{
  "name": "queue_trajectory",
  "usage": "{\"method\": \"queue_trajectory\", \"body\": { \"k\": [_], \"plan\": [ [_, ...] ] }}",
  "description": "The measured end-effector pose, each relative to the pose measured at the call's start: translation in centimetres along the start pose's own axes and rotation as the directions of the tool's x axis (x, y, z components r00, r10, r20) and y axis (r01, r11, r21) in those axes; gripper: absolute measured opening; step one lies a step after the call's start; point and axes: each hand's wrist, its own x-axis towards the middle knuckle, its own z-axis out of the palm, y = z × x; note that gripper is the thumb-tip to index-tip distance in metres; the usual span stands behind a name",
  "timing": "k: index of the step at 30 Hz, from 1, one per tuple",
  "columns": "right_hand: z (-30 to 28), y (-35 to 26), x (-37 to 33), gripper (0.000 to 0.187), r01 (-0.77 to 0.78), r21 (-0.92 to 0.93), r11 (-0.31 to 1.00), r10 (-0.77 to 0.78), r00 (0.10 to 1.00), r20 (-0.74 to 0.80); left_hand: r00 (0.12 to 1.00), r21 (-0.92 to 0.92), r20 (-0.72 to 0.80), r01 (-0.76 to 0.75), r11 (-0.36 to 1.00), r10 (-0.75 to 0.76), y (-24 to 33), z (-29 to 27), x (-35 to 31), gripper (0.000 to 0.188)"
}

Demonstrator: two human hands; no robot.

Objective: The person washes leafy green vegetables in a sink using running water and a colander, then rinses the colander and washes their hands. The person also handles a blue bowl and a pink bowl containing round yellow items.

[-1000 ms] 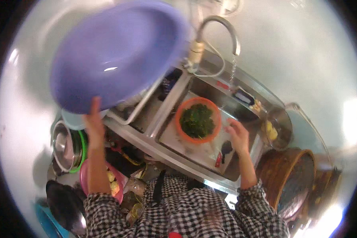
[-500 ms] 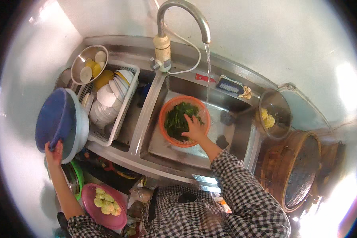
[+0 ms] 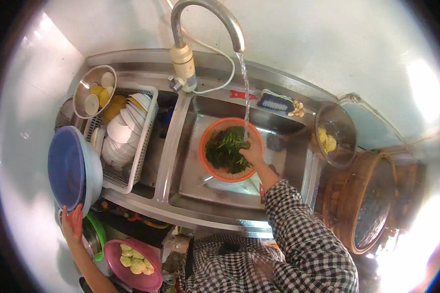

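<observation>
An orange basket of dark leafy greens stands in the right sink basin. My right hand is at the basket's right side, its fingers closed on some of the greens and partly hidden by them. Water from the curved faucet falls on the greens beside this hand. At far left, a blue basin sits tilted inside a light-blue basin. My left hand is at the lower rim of these basins, fingers stretched out and apart.
A white dish rack with bowls stands left of the sink, near a metal bowl. A brush lies behind the basin. At right are a clear bowl and bamboo steamers. A pink basin holds pale-green florets below left.
The blue basin has settled against the light-blue one, and my left hand has loosened from its rim and lowered. My right hand has gone from spread over the greens to closed on them.
</observation>
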Motion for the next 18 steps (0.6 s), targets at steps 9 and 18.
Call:
{"method": "queue_trajectory", "body": {
  "k": [9, 18],
  "plan": [
    [-6.4, 1.2, -0.7, 0.056, -0.503, 0.711, 0.491, 0.402, 0.855, 0.328, 0.813, 0.507, 0.029, -0.514, 0.692, 0.582, -1.1, 7.8, -3.2, 0.040],
    [-8.2, -1.7, -0.3, 0.041, -0.490, 0.872, 0.013, 0.082, 0.870, 0.487, 0.627, 0.454, 0.452, -0.774, 0.442, 0.634, -15.6, 26.5, -6.4, 0.019]
  ]
}}
